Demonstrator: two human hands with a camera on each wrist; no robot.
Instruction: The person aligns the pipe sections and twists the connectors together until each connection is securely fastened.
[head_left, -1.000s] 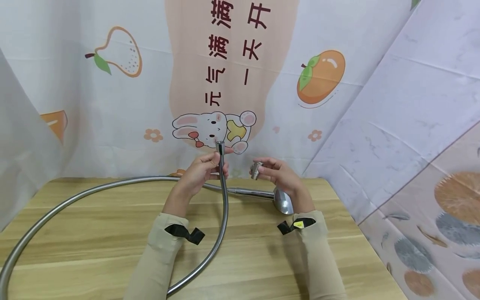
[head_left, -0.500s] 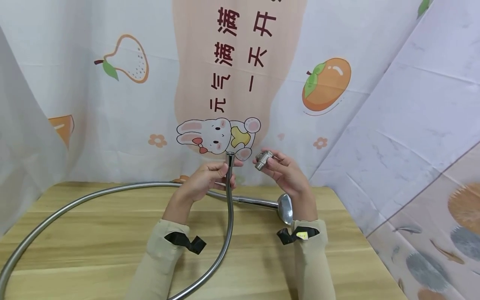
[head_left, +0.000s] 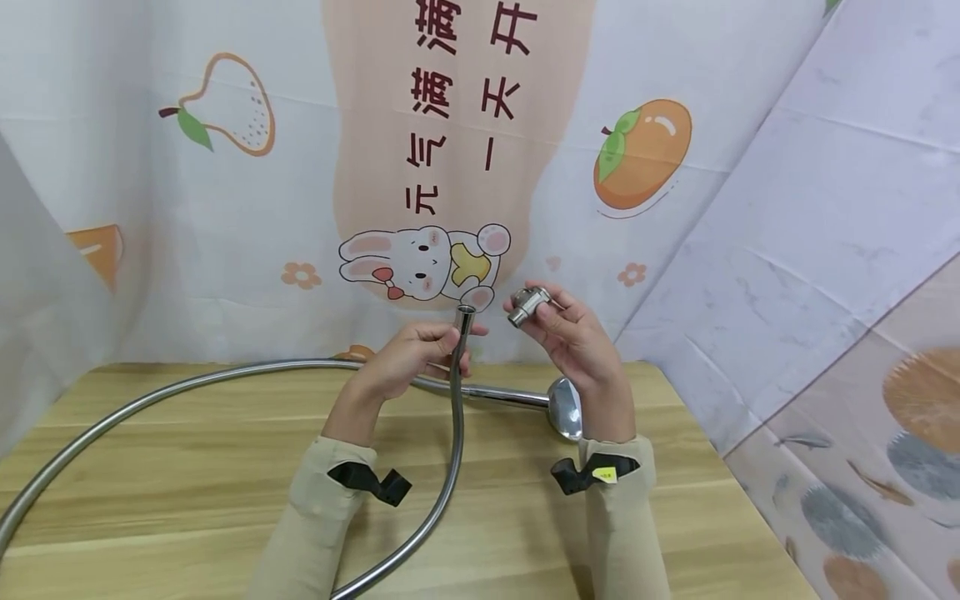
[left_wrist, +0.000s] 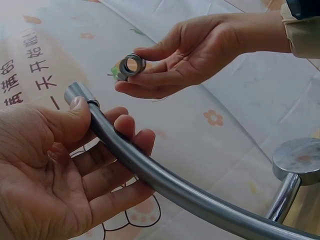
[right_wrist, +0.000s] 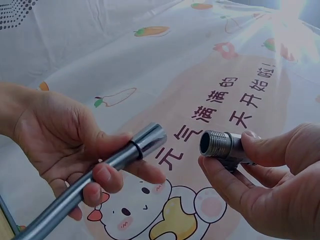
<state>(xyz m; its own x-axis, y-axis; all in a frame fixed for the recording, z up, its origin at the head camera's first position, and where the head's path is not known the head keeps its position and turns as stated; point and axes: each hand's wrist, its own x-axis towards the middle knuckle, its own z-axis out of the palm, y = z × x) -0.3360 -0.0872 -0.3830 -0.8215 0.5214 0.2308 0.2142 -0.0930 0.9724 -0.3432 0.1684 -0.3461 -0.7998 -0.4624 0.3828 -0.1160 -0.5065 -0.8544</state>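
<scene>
My left hand (head_left: 405, 360) grips a silver shower hose (head_left: 456, 425) just below its metal end nut (right_wrist: 151, 138), thumb on one side and fingers behind. The nut's open end points up, tilted toward the other hand. My right hand (head_left: 581, 346) pinches a small silver threaded fitting (head_left: 529, 305) between thumb and fingers. In the right wrist view the threaded end (right_wrist: 218, 144) of this fitting faces the nut, with a gap between them. A side part of the fitting is partly hidden by the fingers.
Behind the hands, a chrome shower head (head_left: 564, 408) lies on the wooden table (head_left: 187, 483), joined to the hose's other end. The hose loops across the left side of the table. A printed cloth (head_left: 262, 192) hangs at the back.
My right hand has risen and turned the fitting from nearly upright to slanted, its threaded end toward the hose. My left hand has brought the hose end slightly right and down.
</scene>
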